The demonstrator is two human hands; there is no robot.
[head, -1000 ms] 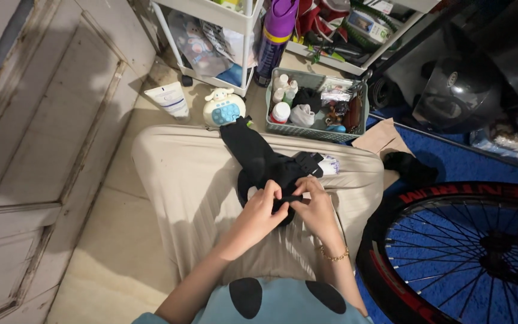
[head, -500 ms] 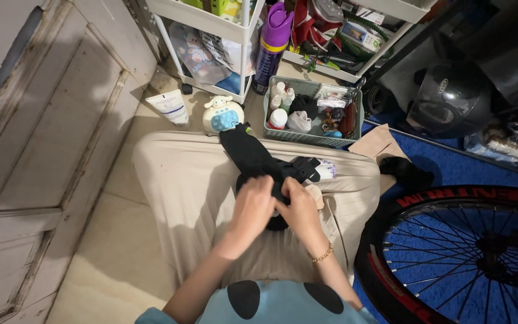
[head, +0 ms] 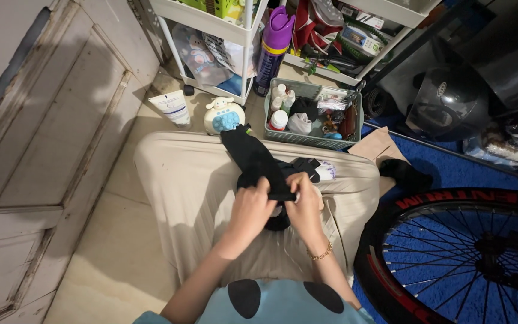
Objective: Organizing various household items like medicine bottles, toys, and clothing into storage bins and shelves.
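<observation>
Cluttered storage corner: pale floor (head: 109,264), a worn door at the left, white shelving (head: 211,18) at the back. A bicycle wheel (head: 469,252) lies on blue matting to the right. The person sits with a beige skirt (head: 193,186) spread over the lap. A grey basket (head: 313,114) of small bottles stands just beyond the knees. On the lap lies a black sock (head: 253,159); the left hand (head: 250,213) and right hand (head: 304,207) both have fingers closed, gripping its near end.
</observation>
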